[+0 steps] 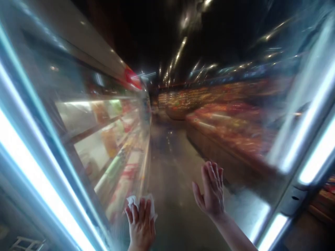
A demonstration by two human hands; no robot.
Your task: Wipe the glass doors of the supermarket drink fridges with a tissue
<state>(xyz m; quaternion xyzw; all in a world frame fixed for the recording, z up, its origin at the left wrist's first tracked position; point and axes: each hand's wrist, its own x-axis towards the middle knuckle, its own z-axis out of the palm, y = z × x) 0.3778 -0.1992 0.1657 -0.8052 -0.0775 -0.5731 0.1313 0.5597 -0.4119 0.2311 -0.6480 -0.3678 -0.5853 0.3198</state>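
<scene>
At the lower middle, my left hand [141,223] presses a crumpled white tissue [131,200]. Its fingers lie over the tissue, and white edges stick out above and beside them. Further right and a little higher, my right hand [212,191] is stretched out with nothing in it, thumb apart from the fingers. Both palms face away from me, toward what looks like a clear glass pane [246,198] with hazy light on it. Whether the right palm touches the pane I cannot tell.
Bright light strips [34,167] run along the left, and others [316,158] along a frame at right. Beyond, blurred, are lit shelves [104,139] at left, an aisle floor [170,150] and a heaped red display [230,129] at right. A white frame-like object [27,243] shows bottom left.
</scene>
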